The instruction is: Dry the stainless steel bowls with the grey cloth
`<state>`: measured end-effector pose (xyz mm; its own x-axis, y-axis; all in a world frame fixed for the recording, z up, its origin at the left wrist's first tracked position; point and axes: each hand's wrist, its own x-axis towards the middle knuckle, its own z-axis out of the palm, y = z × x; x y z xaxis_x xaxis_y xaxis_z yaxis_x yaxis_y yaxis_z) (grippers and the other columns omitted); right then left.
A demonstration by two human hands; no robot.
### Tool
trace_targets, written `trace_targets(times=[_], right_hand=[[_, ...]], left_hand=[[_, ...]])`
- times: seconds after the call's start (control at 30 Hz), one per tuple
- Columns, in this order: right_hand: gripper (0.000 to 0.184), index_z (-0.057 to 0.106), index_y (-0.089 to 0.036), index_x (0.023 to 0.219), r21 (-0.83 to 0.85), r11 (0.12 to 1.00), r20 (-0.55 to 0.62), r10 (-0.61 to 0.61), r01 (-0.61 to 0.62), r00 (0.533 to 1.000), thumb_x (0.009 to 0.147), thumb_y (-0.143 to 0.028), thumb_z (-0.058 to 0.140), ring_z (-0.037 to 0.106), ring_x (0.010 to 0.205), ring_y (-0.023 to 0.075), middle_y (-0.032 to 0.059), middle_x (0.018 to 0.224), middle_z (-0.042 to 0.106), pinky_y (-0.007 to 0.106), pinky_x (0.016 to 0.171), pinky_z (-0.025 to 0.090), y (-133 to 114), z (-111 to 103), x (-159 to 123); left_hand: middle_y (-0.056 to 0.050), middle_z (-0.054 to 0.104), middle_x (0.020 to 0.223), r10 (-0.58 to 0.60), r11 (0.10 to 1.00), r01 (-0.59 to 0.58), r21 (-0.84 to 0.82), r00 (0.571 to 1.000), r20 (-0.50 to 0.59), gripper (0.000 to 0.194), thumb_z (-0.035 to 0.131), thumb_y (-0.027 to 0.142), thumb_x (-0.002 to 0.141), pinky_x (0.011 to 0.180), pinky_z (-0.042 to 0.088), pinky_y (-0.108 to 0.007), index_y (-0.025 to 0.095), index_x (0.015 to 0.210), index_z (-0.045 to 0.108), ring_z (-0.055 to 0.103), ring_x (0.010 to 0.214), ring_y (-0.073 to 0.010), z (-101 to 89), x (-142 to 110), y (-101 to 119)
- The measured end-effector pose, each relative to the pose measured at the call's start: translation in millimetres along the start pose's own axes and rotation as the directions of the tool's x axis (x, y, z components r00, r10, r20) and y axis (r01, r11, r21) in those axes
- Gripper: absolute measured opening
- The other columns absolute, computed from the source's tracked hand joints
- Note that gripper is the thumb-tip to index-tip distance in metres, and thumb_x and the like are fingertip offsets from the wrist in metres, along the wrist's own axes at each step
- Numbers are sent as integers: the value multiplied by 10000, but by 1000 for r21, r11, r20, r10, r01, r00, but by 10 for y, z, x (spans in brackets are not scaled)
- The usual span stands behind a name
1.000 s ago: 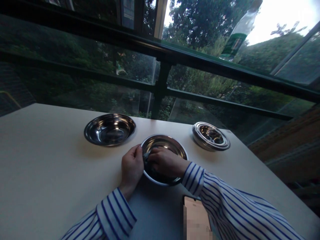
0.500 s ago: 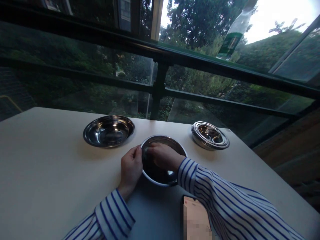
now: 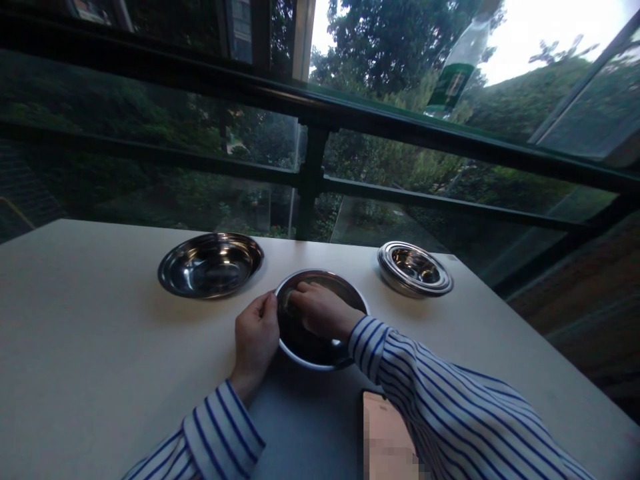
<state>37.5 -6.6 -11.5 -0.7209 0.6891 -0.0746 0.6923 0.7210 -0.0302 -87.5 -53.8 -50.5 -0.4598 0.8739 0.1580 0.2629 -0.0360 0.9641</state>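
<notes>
A round stainless steel bowl (image 3: pixel 305 343) sits at the middle of the table. My left hand (image 3: pixel 256 333) is closed on its left rim, thumb on top. My right hand (image 3: pixel 325 310) reaches inside the bowl with its fingers curled near the left inner wall. A small pale patch shows by those fingertips, too dim to make out, so what the right hand holds is hidden.
On the white table (image 3: pixel 110 353), a wide shallow steel basin (image 3: pixel 215 273) stands at the back left and stacked steel bowls (image 3: pixel 415 270) at the back right. A phone (image 3: pixel 385 433) lies near my right forearm. Beyond are a dark railing (image 3: pixel 390 130) and a plastic bottle (image 3: pixel 453 80).
My right hand has shifted slightly within the bowl, fingers still curled. My left hand keeps its hold on the rim. The whole view has moved a little.
</notes>
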Motion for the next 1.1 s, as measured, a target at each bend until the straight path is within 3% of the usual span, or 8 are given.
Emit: trace_targets(times=[0.17,0.27,0.47,0.6,0.7,0.87,1.0,1.1], right_hand=[[177,638,-161,870,101,967,98,-244,234,965,745,-96,531,569,866,146,45,941,621,219,752,429,-55,-74,-200],[145,648,-139,797,105,955,142,-290,277,946,685,-78,580,583,790,160,59,875,638,232,693,440,-51,-103,-361],[261,599,-144,1000,47,981,43,-188,186,981,775,-73,487,559,920,178,85,1003,608,269,776,438,-102,-6,-167],[281,565,-119,1057,-29,999,-15,-37,36,999,816,-66,432,534,994,218,141,1071,567,327,810,440,15,8,25],[272,577,-100,1047,-86,995,-8,52,-53,999,853,-82,388,535,1014,255,170,1068,567,362,802,448,130,-52,-16],[229,636,-92,925,-149,986,129,91,-71,987,856,-92,418,608,892,240,163,967,629,339,720,479,217,-172,-203],[124,648,-110,873,-142,990,293,41,1,955,803,-136,550,629,795,186,84,886,667,323,682,489,246,-232,-278],[173,681,-130,846,-90,994,382,-18,56,924,706,-89,590,635,737,196,85,816,685,273,594,461,225,-254,-330]], left_hand=[[-67,723,792,-6,1000,6,-6,1000,4,312,475,335,777,655,465,-280,132,853,700,637,737,-211,-6,-6,2],[-60,723,780,-12,1000,13,-16,1000,16,311,470,341,781,624,464,-272,139,840,700,639,716,-204,5,-15,2],[-79,727,828,0,1000,0,-12,1000,20,316,483,352,778,690,466,-290,131,849,698,642,766,-217,-6,5,-2],[-85,725,853,18,1000,-18,10,1000,8,318,486,344,780,730,456,-299,123,868,697,636,806,-226,-18,34,-19],[-75,724,846,22,1000,-23,15,1000,8,315,483,345,785,711,457,-290,130,863,699,636,795,-221,-14,45,-33],[-42,720,750,19,1000,-20,13,999,27,305,486,338,786,636,452,-270,140,867,704,633,716,-203,-8,41,-43],[-44,716,733,12,1000,-12,3,999,44,308,491,348,781,620,446,-263,132,827,706,630,700,-200,-7,30,-39],[-55,717,753,9,1000,-8,-14,999,54,315,497,365,776,632,449,-269,128,820,701,631,717,-205,-4,19,-24]])
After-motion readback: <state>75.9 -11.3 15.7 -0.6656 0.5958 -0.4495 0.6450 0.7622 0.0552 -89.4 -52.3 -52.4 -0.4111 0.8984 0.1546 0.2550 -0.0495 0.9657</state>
